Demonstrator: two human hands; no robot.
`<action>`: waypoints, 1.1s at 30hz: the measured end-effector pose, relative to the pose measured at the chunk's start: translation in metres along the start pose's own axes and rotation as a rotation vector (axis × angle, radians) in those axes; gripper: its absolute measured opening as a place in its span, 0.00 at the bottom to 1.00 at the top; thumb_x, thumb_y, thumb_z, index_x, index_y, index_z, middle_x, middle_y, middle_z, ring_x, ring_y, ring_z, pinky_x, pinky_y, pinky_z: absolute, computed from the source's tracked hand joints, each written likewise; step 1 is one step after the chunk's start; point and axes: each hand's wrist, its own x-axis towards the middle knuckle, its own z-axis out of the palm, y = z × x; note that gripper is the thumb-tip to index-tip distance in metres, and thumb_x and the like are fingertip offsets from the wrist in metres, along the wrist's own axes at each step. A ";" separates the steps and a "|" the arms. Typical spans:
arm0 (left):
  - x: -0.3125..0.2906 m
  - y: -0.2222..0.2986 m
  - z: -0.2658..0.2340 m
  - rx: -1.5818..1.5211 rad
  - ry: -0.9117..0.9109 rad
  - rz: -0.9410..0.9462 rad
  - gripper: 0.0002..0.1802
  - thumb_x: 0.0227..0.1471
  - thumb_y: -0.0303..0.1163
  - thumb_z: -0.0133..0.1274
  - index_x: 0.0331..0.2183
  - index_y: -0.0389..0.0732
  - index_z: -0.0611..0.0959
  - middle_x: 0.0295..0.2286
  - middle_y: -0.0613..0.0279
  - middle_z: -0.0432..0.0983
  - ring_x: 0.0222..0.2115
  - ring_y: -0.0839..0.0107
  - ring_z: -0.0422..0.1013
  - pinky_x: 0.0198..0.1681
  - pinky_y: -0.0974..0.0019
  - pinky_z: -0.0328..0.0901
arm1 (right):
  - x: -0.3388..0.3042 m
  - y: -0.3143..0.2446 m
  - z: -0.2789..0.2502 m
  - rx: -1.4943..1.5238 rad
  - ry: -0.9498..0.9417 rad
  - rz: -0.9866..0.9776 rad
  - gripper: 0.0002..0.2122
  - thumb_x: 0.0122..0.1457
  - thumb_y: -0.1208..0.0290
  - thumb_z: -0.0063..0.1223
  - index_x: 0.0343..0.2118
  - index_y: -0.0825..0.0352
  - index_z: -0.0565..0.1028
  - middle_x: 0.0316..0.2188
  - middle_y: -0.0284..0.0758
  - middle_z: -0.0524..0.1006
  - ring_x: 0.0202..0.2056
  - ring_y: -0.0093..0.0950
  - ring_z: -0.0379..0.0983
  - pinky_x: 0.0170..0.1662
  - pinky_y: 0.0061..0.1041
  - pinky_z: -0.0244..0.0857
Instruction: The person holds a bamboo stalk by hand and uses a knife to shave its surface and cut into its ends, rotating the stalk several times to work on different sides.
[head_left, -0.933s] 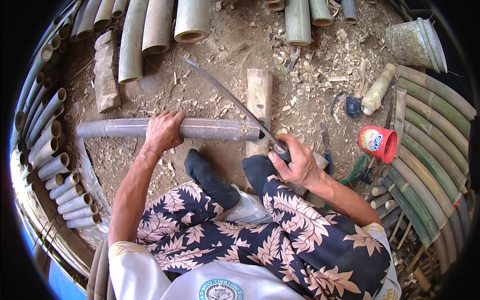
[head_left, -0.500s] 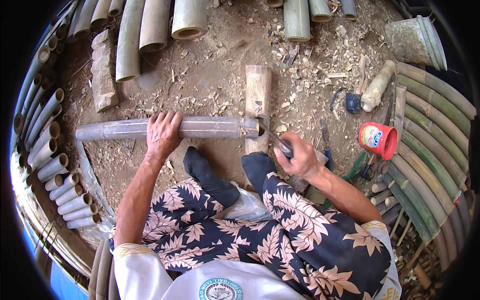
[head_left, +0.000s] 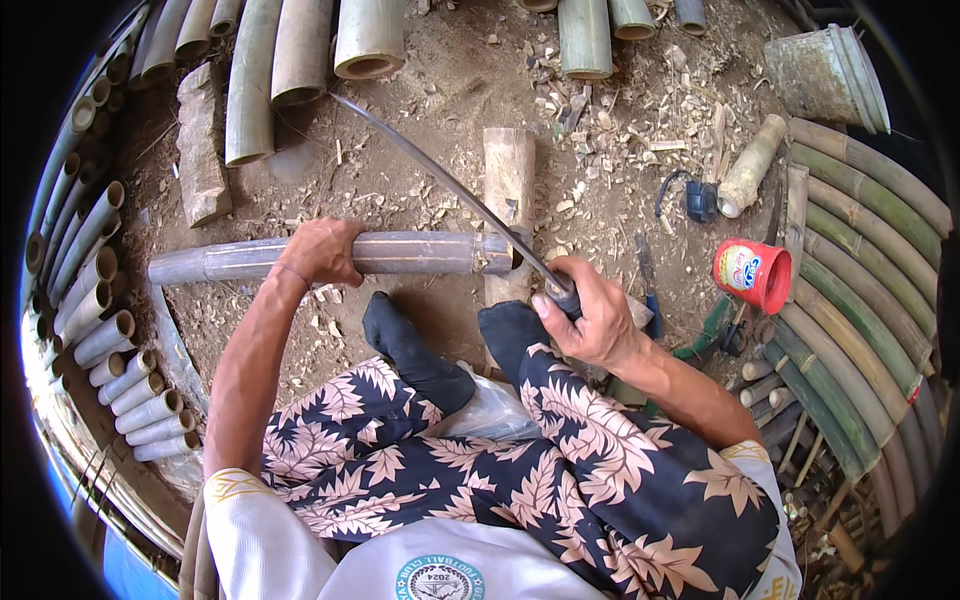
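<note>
A greyish bamboo pole [head_left: 420,253] lies crosswise in front of me, with its right end resting on a short pale log [head_left: 510,165]. My left hand [head_left: 323,250] is closed over the pole left of its middle, thumb on the near side. My right hand [head_left: 595,315] grips the dark handle of a long knife [head_left: 440,172]. Its narrow blade slants up and leftward, passing over the log and, near the handle, across the pole's right end. The blade's tip points toward the upright-laid bamboo at the far left.
Thick bamboo pieces [head_left: 370,35] lie along the far side, and a stone block [head_left: 203,150] sits far left. More bamboo is stacked left [head_left: 105,335] and right [head_left: 850,280]. A red tub [head_left: 750,275], black object [head_left: 702,202], pale bucket [head_left: 830,80] and blue-handled tool [head_left: 652,300] stand or lie right. Shavings litter the ground.
The knife has swung from the pole's right end to point up and leftward, its whole blade now showing. My left hand has turned on the pole, its wrist and forearm shifting left.
</note>
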 end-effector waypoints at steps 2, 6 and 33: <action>-0.001 0.002 -0.001 0.016 0.011 -0.009 0.28 0.28 0.40 0.65 0.38 0.43 0.83 0.30 0.49 0.82 0.34 0.52 0.79 0.41 0.53 0.73 | -0.010 0.025 0.012 -0.122 -0.082 -0.008 0.16 0.63 0.63 0.54 0.42 0.72 0.68 0.25 0.47 0.76 0.21 0.39 0.76 0.26 0.36 0.71; -0.001 0.004 0.005 0.063 0.034 -0.024 0.26 0.28 0.40 0.65 0.36 0.43 0.83 0.30 0.51 0.82 0.34 0.52 0.79 0.40 0.54 0.73 | -0.016 0.065 0.011 -0.231 -0.415 0.401 0.15 0.63 0.64 0.52 0.45 0.68 0.67 0.23 0.53 0.78 0.24 0.50 0.77 0.24 0.43 0.71; -0.017 0.008 0.065 0.183 0.711 0.046 0.27 0.34 0.32 0.64 0.42 0.46 0.78 0.34 0.61 0.77 0.40 0.60 0.74 0.46 0.55 0.65 | 0.005 0.019 0.009 0.004 0.010 -0.048 0.16 0.63 0.61 0.54 0.37 0.72 0.68 0.19 0.42 0.74 0.18 0.38 0.75 0.22 0.33 0.70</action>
